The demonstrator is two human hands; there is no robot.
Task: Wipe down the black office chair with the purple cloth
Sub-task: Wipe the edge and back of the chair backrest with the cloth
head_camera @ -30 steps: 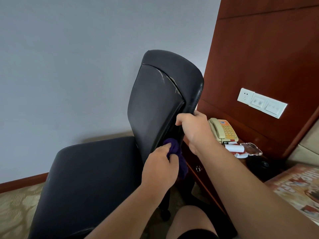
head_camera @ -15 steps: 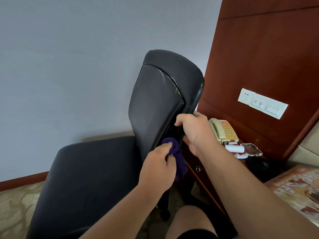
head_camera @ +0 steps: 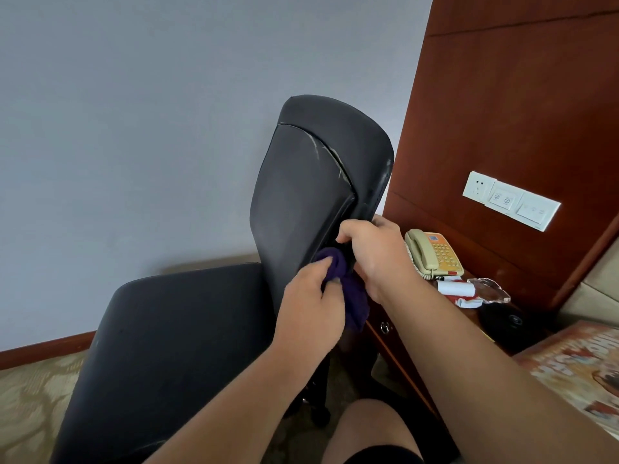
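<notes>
While our left hand (head_camera: 311, 313) presses a bunched purple cloth (head_camera: 339, 266) to the black chair (head_camera: 301, 195), at the lower side edge of its back, its grip is curled tight around the fabric. Just above it, our right hand (head_camera: 375, 252) has its grip clamped on that same edge, steadying the back. The cloth sits between the two grips, touching the chair. Below and left of the left grip lies the seat (head_camera: 174, 329). Past the right grip, a phone (head_camera: 432, 252) stands on a wooden surface (head_camera: 402, 349). We judge the wiping unfinished: only this edge is being worked, and nothing shows whether the seat, back panel or base are clean.
</notes>
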